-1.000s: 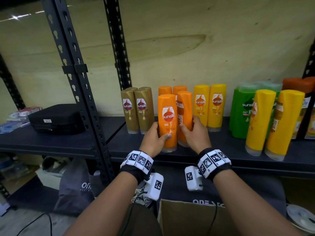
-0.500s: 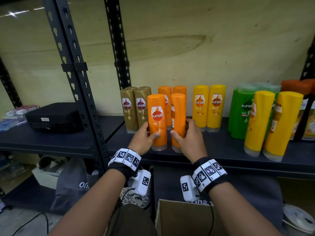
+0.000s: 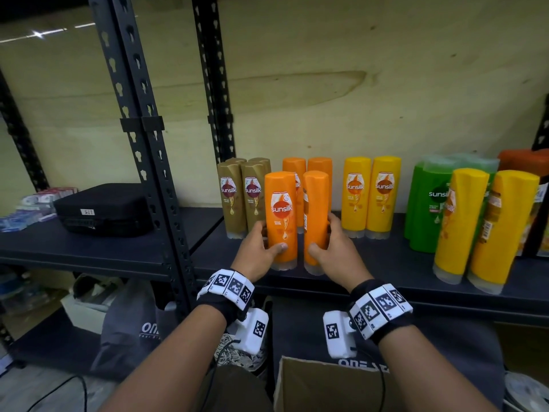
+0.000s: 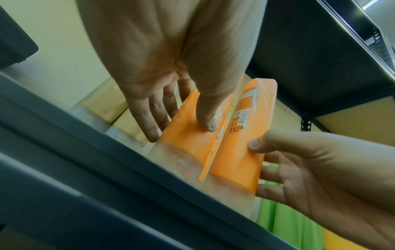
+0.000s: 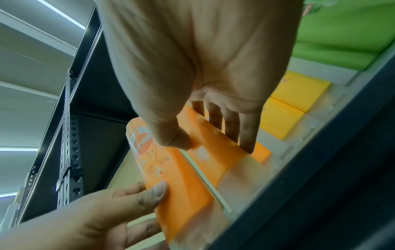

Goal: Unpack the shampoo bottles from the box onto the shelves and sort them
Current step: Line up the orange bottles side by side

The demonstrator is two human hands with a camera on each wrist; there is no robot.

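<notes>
Two orange Sunsilk bottles stand upright side by side near the front of the dark shelf (image 3: 371, 263). My left hand (image 3: 261, 248) grips the left orange bottle (image 3: 280, 215), thumb on its front, fingers on its left side. My right hand (image 3: 332, 248) grips the right orange bottle (image 3: 315, 218), which shows its barcode side. In the left wrist view the left hand (image 4: 181, 128) holds the left bottle (image 4: 188, 140) beside the right bottle (image 4: 235, 160). In the right wrist view the right hand (image 5: 213, 138) clasps its bottle (image 5: 215, 152). Two more orange bottles (image 3: 307, 168) stand behind.
Brown bottles (image 3: 243, 197) stand to the left, yellow bottles (image 3: 371, 194) to the right, then green bottles (image 3: 427, 203) and two leaning yellow ones (image 3: 481, 227). A black case (image 3: 101, 209) lies on the left shelf. A cardboard box (image 3: 323, 388) sits below, beside shelf uprights (image 3: 142, 150).
Both hands have slid the two front orange bottles leftward along the shelf, closer to the brown bottles; they now stand in front of the rear orange pair.
</notes>
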